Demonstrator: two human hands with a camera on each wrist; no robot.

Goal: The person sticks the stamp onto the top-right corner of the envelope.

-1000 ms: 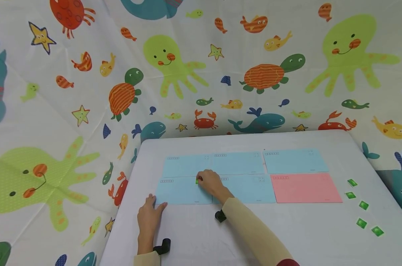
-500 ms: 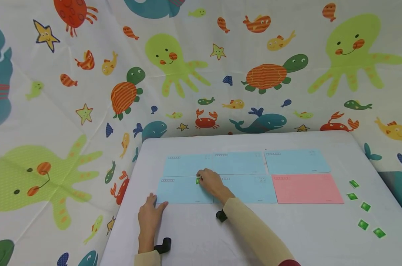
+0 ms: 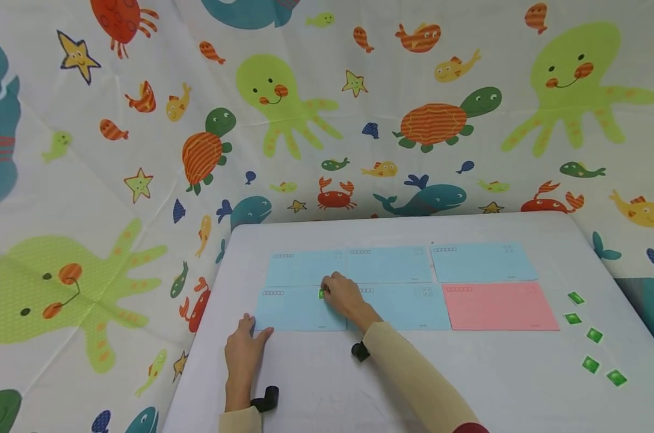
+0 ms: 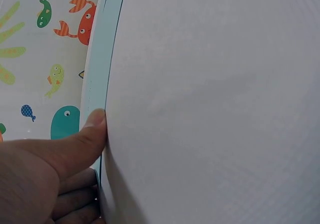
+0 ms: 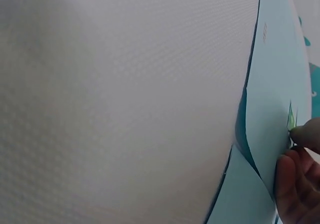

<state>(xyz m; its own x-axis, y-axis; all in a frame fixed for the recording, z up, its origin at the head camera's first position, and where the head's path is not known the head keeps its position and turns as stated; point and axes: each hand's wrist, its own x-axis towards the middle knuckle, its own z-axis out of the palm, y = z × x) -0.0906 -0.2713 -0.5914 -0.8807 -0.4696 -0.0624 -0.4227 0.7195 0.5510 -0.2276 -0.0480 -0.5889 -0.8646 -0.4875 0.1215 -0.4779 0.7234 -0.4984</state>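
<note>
A blue envelope [image 3: 299,313] lies in the front row at the left, with a printed row of small boxes at its upper left. My right hand [image 3: 345,299] bends over its upper right corner, thumb and fingertips pinching a small green square sticker [image 3: 321,293]. In the right wrist view a sliver of the green sticker [image 5: 292,118] shows at the fingertips; the fingers hide the rest. My left hand [image 3: 242,350] rests at the lower left corner, thumb spread from the fingers. The left wrist view has the left thumb [image 4: 80,146] against the envelope's near edge [image 4: 102,83].
More blue envelopes [image 3: 385,264] lie in two rows beside and behind it, with a pink envelope [image 3: 500,307] at the front right. Several green stickers [image 3: 594,335] are scattered on the white table [image 3: 500,379] at the right. A sea-animal cloth [image 3: 316,180] hangs behind.
Both hands keep nearly the same places. The right fingertips shift very slightly around the green sticker at the corner, and the head view drifts a little.
</note>
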